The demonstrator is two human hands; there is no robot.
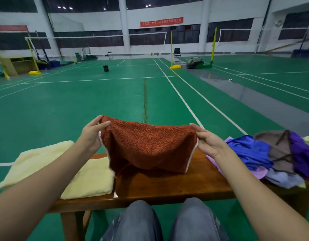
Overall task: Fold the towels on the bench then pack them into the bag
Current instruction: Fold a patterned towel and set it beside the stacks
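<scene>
On the wooden bench in a green sports hall, the left hand and the right hand are apart, each pinching 1 top corner of the rust-red towel, which sags just above the bench, soft and light, so corner holds seem best.
</scene>
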